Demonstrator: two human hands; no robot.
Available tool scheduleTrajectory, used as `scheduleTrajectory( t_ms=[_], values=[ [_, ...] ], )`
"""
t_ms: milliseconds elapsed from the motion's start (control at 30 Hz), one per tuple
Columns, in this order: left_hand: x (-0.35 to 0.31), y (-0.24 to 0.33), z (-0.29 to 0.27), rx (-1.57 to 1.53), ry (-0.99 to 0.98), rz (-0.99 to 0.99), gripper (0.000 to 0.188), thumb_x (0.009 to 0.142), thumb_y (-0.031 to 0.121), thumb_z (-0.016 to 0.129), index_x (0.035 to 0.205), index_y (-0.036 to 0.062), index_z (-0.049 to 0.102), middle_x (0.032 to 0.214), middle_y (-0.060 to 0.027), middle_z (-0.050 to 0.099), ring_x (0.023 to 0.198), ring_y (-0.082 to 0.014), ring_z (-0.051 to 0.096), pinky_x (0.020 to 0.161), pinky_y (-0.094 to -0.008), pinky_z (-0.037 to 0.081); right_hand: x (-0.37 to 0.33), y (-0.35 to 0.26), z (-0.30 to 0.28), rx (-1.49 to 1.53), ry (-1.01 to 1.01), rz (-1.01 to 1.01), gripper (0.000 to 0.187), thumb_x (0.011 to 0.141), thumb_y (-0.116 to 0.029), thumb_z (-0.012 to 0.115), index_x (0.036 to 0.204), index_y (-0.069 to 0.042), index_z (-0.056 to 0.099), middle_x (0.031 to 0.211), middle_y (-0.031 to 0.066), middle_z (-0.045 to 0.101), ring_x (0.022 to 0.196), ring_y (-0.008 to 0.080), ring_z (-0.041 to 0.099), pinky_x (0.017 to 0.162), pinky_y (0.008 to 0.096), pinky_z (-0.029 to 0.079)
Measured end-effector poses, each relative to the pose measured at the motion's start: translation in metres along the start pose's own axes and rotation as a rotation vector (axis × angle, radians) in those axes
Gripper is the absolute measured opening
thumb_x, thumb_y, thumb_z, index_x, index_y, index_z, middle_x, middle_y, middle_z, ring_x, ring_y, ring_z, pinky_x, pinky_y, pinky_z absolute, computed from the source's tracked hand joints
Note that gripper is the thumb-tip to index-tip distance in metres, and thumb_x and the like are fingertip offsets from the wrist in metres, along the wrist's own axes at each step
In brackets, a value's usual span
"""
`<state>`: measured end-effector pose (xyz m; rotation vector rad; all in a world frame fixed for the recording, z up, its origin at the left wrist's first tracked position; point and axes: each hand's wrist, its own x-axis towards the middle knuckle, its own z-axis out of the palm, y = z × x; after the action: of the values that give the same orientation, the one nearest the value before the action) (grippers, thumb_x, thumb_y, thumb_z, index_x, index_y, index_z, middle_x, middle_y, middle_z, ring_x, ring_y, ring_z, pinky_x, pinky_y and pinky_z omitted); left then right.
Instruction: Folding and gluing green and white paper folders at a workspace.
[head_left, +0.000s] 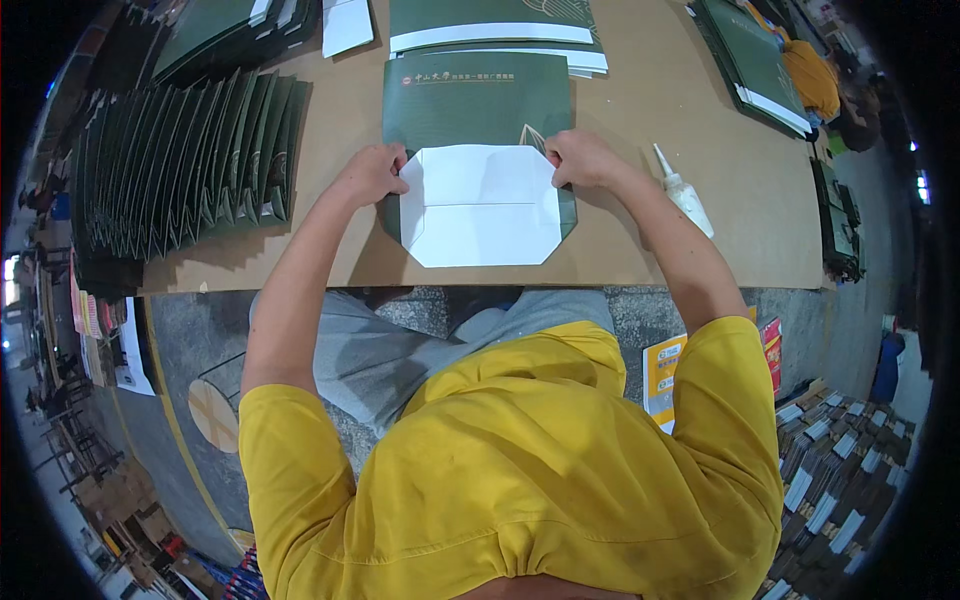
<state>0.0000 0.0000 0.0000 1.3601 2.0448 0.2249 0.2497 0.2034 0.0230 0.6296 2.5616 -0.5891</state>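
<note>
A green paper bag (470,112) lay flat at the middle of the tabletop's (650,60) near edge, its white end panel (480,230) folded out toward that edge, with slanted corners and a crease across it. The left hand (373,174) had its thumb and fingers closed narrowly on the panel's left side; the right hand (582,160) had a like narrow pinch on its right side. Both hands thus held the same bag.

Toward the tabletop's right edge, just beside the right forearm, a white bottle (688,203) with a thin nozzle lay on its side. Beyond the bag, away from the near edge, more green bags (490,12) lay overlapping. A long row of folded bags (190,165) stood fanned along the left edge, and another pile (750,60) lay by the right edge. Below the near edge showed the person's yellow shirt (530,460) and grey trousers (380,355).
</note>
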Motion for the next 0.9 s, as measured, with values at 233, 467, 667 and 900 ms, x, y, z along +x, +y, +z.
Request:
scheduleTrajectory(
  t_ms=[233, 467, 667, 900],
  values=[
    [-0.022, 0.020, 0.033, 0.384, 0.355, 0.233, 0.014, 0.076, 0.008, 0.055, 0.088, 0.0080, 0.061, 0.089, -0.0126, 0.060, 0.089, -0.0314, 0.060, 0.073, -0.0417, 0.049, -0.023, -0.006, 0.052, -0.243, 0.461, -0.247, 0.012, 0.074, -0.009, 0.054, 0.085, -0.007, 0.058, 0.083, 0.0114, 0.058, 0.088, 0.0301, 0.059, 0.069, 0.0417, 0.049],
    [-0.015, 0.058, 0.041, 0.519, 0.485, 0.478, 0.010, 0.076, 0.014, 0.056, 0.085, 0.0097, 0.059, 0.084, -0.0071, 0.056, 0.087, -0.0236, 0.056, 0.073, -0.0361, 0.044, -0.012, -0.050, 0.058, -0.365, 0.712, -0.378, 0.015, 0.073, -0.008, 0.056, 0.088, -0.009, 0.056, 0.085, 0.0073, 0.054, 0.082, 0.0234, 0.055, 0.064, 0.0362, 0.044],
    [-0.021, 0.074, 0.066, 0.757, 0.555, 0.460, 0.010, 0.075, 0.015, 0.058, 0.084, 0.0108, 0.054, 0.084, -0.0049, 0.053, 0.086, -0.0215, 0.053, 0.071, -0.0337, 0.042, -0.012, -0.061, 0.083, -0.565, 0.899, -0.351, 0.016, 0.072, -0.015, 0.057, 0.087, -0.010, 0.057, 0.081, 0.0046, 0.052, 0.079, 0.0201, 0.052, 0.061, 0.0331, 0.038],
    [-0.048, 0.060, 0.097, 0.636, 0.517, 0.390, 0.023, 0.079, 0.017, 0.056, 0.098, 0.0056, 0.058, 0.096, -0.0081, 0.054, 0.095, -0.0243, 0.051, 0.079, -0.0367, 0.043, -0.045, -0.053, 0.095, -0.368, 0.822, -0.384, 0.030, 0.074, -0.022, 0.061, 0.098, -0.005, 0.057, 0.093, 0.0071, 0.054, 0.090, 0.0232, 0.051, 0.072, 0.0366, 0.039]
  ],
)
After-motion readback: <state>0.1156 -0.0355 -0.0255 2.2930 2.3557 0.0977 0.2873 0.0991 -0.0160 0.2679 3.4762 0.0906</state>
